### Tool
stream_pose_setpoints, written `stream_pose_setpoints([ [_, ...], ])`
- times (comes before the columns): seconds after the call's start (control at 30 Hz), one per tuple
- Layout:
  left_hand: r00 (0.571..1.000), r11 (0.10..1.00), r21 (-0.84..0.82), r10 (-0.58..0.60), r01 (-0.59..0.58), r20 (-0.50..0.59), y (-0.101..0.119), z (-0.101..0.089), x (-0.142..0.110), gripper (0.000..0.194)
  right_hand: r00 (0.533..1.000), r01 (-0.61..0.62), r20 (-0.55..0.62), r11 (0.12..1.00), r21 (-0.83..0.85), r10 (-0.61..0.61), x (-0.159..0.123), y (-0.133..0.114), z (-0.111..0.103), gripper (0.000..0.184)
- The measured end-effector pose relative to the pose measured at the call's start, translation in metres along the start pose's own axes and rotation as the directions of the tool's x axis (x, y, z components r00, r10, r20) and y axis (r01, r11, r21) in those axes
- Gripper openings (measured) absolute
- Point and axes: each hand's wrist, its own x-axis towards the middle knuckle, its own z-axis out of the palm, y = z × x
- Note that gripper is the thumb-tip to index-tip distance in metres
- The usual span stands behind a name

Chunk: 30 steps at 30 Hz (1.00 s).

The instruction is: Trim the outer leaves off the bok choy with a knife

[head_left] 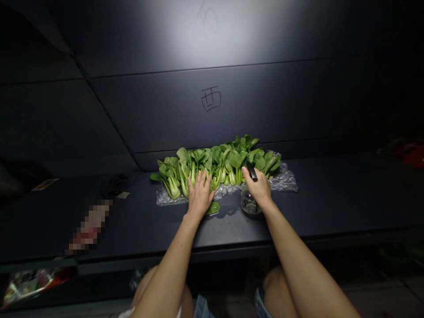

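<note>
A handwritten character (211,98) resembling 西 stands in dark strokes on the middle wall panel (159,106); whether an extra inner stroke makes it 酉, we cannot tell. On the upper panel (132,44), directly above, we see a fainter handwritten mark (208,20), too pale for us to read. Large dark print shows on a shiny packet (28,285) at lower left, but blur keeps us from reading it.
</note>
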Motion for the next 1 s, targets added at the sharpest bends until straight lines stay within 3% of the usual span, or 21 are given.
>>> stream_pose_setpoints([
  [0.2, 1.000, 1.000, -0.003, 0.009, -0.009, 0.015, 0.004, 0.000, 0.000, 0.055, 1.000, -0.017, 0.001, 0.997, -0.069, 0.017, 0.001, -0.001, -0.003, 0.047],
  [0.47, 0.999, 1.000, -0.004, 0.024, -0.024, 0.022, 0.006, 0.003, 0.000, 0.054, 1.000, -0.004, -0.011, 1.000, 0.011, 0.004, 0.002, 0.003, -0.005, 0.045],
  [0.73, 0.999, 0.999, 0.013, 0.051, -0.051, 0.015, 0.010, 0.006, 0.001, 0.053, 1.000, -0.012, -0.020, 0.999, -0.038, 0.011, 0.004, 0.006, -0.006, 0.047],
  [1.0, 0.997, 0.998, 0.009, 0.066, -0.066, 0.031, 0.015, 0.006, 0.000, 0.051, 0.998, 0.007, -0.067, 0.998, 0.064, -0.003, 0.005, 0.011, -0.011, 0.044],
])
